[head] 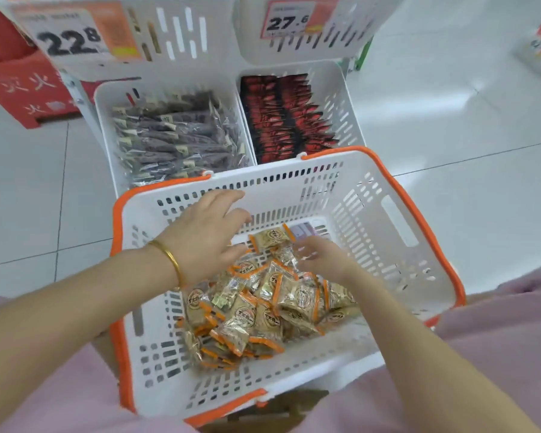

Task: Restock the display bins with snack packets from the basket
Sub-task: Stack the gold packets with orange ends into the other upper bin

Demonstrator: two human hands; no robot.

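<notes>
Over the packets [263, 307] in the basket [294, 201], the left hand [206, 228] has its fingers spread; the right hand [324, 259] is blurred, grip unclear.

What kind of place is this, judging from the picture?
Most likely a shop or supermarket: white display bins full of snack packets, price cards reading 22.8 and 27.6 on the upper bins, and a white basket with orange handles.

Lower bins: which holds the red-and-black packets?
The right lower bin, under the 27.6 price tag: red-and-black packets, while the left lower bin holds grey-purple packets.
</notes>
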